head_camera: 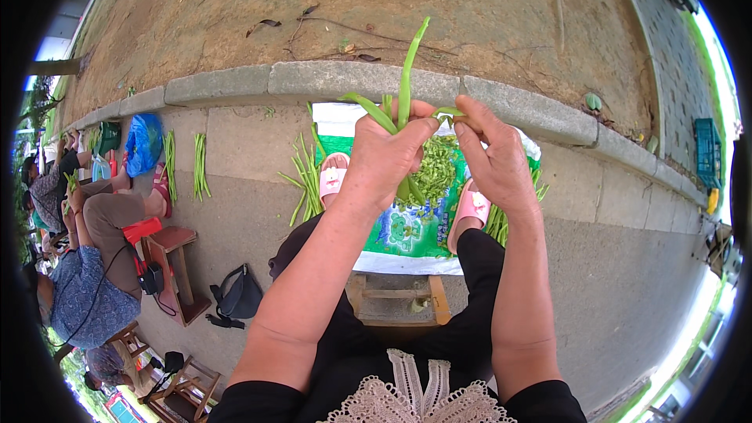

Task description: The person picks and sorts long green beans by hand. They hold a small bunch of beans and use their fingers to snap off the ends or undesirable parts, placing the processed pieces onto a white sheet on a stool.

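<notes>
My left hand [390, 150] is closed around several long green stalks [409, 70], which look like sweet potato stems; one sticks up past the fingers. Close beside it, my right hand [490, 147] pinches a thin green strip [447, 111] between thumb and fingers. Below both hands, a heap of short green pieces [436, 173] lies on a green and white plastic sack [376, 244] spread on the ground. Long green stems [306, 176] lie to the left of the sack, and more stems [498, 226] lie beside the right foot.
A stone curb [364, 79] runs beyond the sack. At the left, a seated person [94, 288] holds green stems, near a blue plastic bag [143, 144], stem bundles [201, 167] and a wooden stool [176, 270]. A black bag [239, 296] lies on the pavement. A blue crate [708, 153] stands far right.
</notes>
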Action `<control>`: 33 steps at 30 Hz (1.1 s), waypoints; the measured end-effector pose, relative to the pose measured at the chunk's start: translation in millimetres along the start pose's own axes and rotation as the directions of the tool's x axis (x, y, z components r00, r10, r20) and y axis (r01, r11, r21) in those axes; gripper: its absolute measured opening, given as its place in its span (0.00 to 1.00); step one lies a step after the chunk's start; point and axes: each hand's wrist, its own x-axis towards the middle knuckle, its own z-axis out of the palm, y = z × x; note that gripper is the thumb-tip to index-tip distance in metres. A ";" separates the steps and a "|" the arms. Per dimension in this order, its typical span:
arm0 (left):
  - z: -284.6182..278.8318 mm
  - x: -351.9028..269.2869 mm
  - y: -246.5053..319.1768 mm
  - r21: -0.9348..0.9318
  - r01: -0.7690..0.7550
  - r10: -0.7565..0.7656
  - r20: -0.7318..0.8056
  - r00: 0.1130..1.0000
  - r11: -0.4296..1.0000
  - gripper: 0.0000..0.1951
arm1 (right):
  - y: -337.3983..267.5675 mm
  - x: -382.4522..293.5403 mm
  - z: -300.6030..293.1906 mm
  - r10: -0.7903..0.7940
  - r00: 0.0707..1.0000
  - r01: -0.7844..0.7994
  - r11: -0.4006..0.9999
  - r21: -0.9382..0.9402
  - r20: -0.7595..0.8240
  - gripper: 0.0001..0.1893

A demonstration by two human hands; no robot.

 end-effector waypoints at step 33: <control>1.3 -1.4 1.6 -0.013 0.025 -0.025 0.029 0.999 1.000 0.05 | -2.0 -0.9 6.6 0.157 0.987 -0.160 0.968 0.194 0.031 0.21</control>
